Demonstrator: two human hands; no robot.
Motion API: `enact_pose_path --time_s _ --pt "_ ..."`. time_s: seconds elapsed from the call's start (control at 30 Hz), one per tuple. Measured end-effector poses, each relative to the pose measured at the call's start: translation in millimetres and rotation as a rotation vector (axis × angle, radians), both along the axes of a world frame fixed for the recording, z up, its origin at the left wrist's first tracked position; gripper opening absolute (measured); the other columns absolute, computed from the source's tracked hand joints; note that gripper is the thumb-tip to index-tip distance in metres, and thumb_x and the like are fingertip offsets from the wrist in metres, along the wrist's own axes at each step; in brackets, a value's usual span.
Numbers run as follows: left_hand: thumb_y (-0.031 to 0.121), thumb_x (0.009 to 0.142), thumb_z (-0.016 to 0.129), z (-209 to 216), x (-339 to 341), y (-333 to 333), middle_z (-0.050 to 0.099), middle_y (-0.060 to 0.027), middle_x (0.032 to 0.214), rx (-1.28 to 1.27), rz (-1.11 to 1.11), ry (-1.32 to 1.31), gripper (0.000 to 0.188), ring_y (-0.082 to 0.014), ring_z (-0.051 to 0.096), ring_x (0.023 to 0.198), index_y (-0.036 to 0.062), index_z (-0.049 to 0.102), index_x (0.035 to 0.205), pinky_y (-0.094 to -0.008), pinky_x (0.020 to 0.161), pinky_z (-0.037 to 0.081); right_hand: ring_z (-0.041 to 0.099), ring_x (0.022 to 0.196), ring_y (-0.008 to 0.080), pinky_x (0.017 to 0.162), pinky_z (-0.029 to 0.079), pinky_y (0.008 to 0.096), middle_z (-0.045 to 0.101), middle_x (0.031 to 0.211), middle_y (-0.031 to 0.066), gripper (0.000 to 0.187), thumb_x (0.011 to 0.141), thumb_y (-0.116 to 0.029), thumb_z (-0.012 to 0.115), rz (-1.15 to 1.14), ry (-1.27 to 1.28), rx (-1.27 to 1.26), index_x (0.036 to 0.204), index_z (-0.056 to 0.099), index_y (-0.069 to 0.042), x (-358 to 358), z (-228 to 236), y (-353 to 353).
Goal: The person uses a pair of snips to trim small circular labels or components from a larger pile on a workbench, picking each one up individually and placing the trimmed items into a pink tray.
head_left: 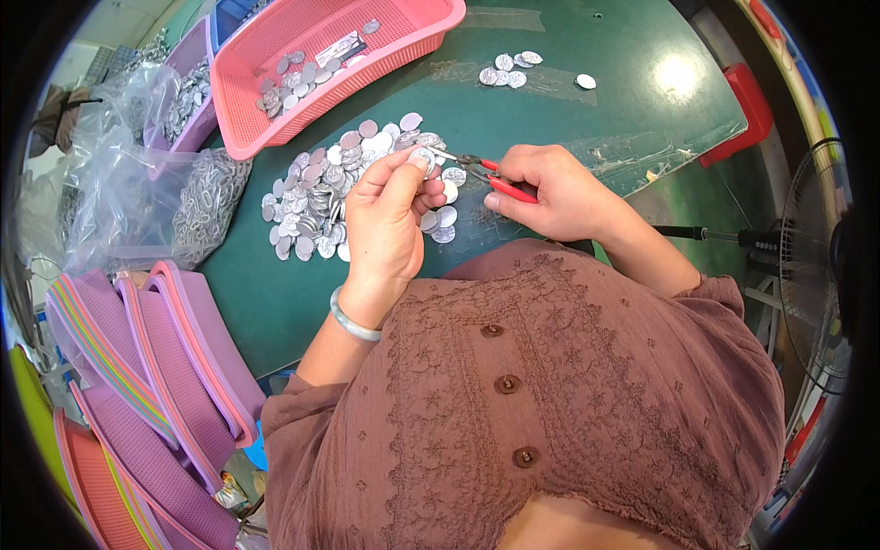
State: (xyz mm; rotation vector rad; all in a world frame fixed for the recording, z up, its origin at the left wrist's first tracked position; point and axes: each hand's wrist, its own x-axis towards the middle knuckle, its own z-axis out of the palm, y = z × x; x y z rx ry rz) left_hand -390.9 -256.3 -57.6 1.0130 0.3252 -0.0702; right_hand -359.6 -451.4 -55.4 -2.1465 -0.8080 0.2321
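Between the thumb and fingers of my left hand [390,202] is a round silver metal disc [423,158]. My right hand [550,188] is closed round the red handles of a pair of pliers [500,177]. The pliers' jaws point left and reach the edge of the disc; whether they grip it is too small to tell. Under and beside my left hand lies a heap of silver discs [307,206] on the green table [247,307]. A few more discs [445,220] lie just right of my left hand.
A pink basket [247,128] holding some discs stands at the far left. Several discs [502,71] lie at the back. A clear bag of metal chain links [213,197] sits on the left, above stacked purple baskets [206,348]. A fan [811,266] stands at the right.
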Motion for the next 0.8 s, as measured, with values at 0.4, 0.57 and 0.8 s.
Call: enact_pose_path --time_s 0.4,0.57,0.8 --pt "0.005 0.085 0.057 -1 -2 0 0.062 -0.0074 0.078 0.01 -0.027 -0.058 0.015 -0.0111 0.057 0.063 -0.0031 0.06 0.097 -0.0229 0.06 0.047 0.043 0.052 0.0192 0.049 0.036 0.0324 0.048 0.058 0.0086 0.022 0.08 -0.02 0.062 0.029 0.153 0.057 0.073 0.055 0.0 0 -4 -2" --pt "0.004 0.085 0.056 -2 -3 0 0.062 -0.0073 0.079 -0.01 -0.039 -0.095 0.014 -0.0109 0.057 0.064 -0.0031 0.06 0.097 -0.0227 0.06 0.047 0.033 0.053 0.0081 0.048 0.032 0.0271 0.041 0.053 0.0 0.024 0.082 -0.02 0.062 0.064 0.4 0.155 0.069 0.053 0.0 2 2 -4" --pt "0.005 0.085 0.057 -1 -1 0 0.063 -0.0097 0.084 -0.086 -0.02 -0.031 0.016 -0.0141 0.061 0.069 -0.0022 0.06 0.1 -0.0263 0.064 0.051 0.037 0.057 0.0047 0.05 0.033 0.0234 0.046 0.06 -0.0052 0.025 0.082 -0.025 0.065 0.033 0.573 0.305 0.074 0.056 -0.002 7 -4 -10"
